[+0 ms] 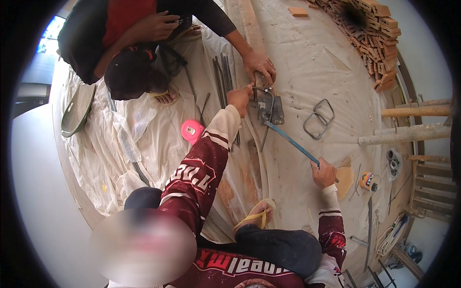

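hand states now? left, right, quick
Left hand: closed, pinching a bent steel rod at the bending jig.
Right hand: closed around the end of the blue lever bar.

The person wore a dark red long-sleeved jersey with large white lettering on the upper sleeve and across the chest. Each sleeve ended in a cream cuff just behind the left hand (239, 98) and the right hand (323, 173), with thin dark and white stripes above it. Dark trousers covered the legs, and a yellow flip-flop (254, 217) sat on one foot.
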`<state>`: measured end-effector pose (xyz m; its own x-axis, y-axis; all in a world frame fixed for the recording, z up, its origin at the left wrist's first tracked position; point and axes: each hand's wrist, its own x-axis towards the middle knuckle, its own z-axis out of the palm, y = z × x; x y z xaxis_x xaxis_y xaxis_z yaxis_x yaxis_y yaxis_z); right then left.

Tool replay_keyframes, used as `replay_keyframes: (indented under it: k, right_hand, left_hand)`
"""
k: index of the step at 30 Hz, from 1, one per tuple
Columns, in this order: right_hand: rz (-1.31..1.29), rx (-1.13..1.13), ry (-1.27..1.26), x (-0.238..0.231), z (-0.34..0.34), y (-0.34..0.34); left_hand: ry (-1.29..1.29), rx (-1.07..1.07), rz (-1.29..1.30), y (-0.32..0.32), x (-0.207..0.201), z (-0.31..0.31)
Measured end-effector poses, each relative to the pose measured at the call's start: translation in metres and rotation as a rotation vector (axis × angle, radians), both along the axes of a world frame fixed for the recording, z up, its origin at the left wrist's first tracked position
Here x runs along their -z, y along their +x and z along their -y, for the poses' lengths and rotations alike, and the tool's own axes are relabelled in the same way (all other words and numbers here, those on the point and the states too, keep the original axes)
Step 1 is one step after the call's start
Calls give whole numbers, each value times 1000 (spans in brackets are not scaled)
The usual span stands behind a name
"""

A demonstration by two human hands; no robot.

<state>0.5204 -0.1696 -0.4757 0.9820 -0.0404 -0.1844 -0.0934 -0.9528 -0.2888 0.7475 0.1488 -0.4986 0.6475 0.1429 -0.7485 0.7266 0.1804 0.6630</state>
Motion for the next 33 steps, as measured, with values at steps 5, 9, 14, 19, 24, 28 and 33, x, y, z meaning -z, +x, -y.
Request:
replay_keyframes:
  k: [5,9,14,19,24,28,33]
  right_hand:
    - [17,26,-9,-2,-7,-1]
    - [57,30,-31,2,-6,-5]
    - [3,62,-59,-5,-13,-2]
    - [55,55,-71,-9,-10,-6]
    - [100,-7,-72,-10,-6,0]
    - [127,-27,-70,-5,-2,0]
    - [134,-64,-90,-5,7,12]
  left_hand:
    - [-33,13,1,1,5,-4]
    - [-22,-15,-50,4,0,0]
    - [-6,-29,-50,6,2,-2]
    - [-18,-54,-56,5,7,5]
    - [-69,-11,-49,9,11,-5]
    - [-63,14,-21,5,5,-5]
    - [-41,-17,18,7,4,-1]
